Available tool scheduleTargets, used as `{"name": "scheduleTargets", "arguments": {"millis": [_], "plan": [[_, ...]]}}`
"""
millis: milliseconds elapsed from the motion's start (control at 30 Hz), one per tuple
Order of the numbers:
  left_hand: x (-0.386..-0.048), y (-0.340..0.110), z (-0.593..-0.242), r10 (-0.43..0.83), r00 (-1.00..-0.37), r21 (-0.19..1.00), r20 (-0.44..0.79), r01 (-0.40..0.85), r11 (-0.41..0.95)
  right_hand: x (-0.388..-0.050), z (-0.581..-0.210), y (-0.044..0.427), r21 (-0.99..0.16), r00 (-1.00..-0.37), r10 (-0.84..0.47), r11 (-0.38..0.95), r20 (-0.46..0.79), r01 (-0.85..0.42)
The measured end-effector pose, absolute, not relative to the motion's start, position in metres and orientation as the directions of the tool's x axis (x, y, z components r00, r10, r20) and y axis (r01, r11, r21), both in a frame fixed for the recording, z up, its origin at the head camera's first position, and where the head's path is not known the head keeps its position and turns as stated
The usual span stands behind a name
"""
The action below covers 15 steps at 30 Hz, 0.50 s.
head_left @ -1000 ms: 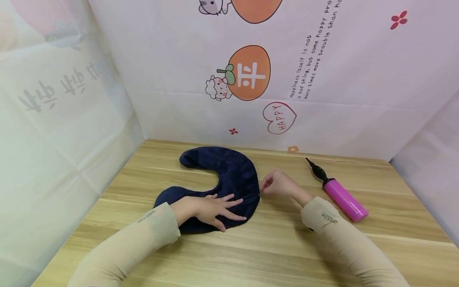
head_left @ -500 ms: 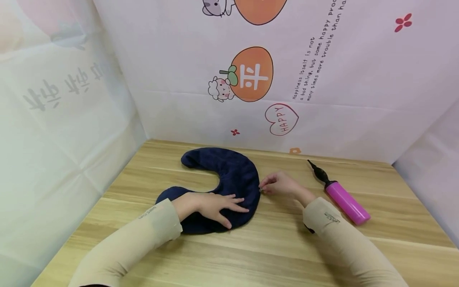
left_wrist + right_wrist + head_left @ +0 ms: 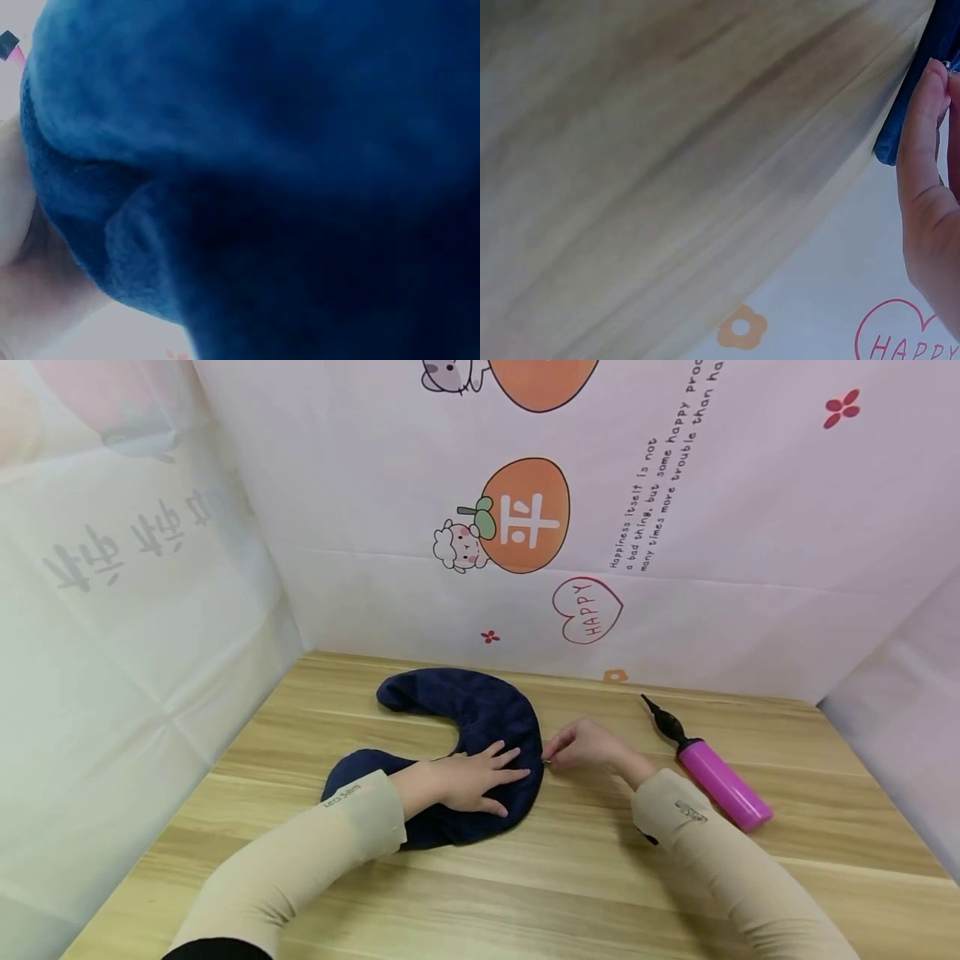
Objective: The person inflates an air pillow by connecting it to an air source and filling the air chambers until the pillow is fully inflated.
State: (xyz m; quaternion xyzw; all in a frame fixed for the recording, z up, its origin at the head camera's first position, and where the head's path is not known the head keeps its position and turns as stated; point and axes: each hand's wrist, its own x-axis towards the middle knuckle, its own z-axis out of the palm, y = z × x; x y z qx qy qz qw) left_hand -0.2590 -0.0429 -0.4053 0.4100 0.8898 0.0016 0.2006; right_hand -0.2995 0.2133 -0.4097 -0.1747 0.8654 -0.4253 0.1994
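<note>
A flat-looking navy U-shaped neck pillow [image 3: 487,710] lies on the table, its opening toward the left. My left hand [image 3: 480,781] rests on its near side with fingers spread, pressing the fabric. At the pillow's right outer edge, my right hand [image 3: 585,745] pinches a small metal zipper pull [image 3: 946,66] between thumb and finger. Part of the zipper's teeth shows beside it in the right wrist view. Blurred navy fabric [image 3: 262,75] fills most of the left wrist view, and the left fingers are not clearly seen there.
To the right, a pink hand pump [image 3: 723,783] with a black nozzle lies on the wood-grain table [image 3: 555,893]. A white printed cloth [image 3: 360,585] stands behind the table, with white cloth at both sides.
My left hand has slid right and slightly farther back over the pillow. The right hand stays at the zipper pull with hardly any movement. The pump has not been touched.
</note>
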Motion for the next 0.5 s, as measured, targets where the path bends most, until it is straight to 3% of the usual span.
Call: {"name": "scheduleTargets", "arguments": {"millis": [500], "plan": [[-0.253,-0.045,-0.396,0.703,-0.539,0.120,-0.464,0.749,0.652,-0.304,-0.407,0.205,-0.738,-0.867,-0.477,0.634,-0.140,-0.230]]}}
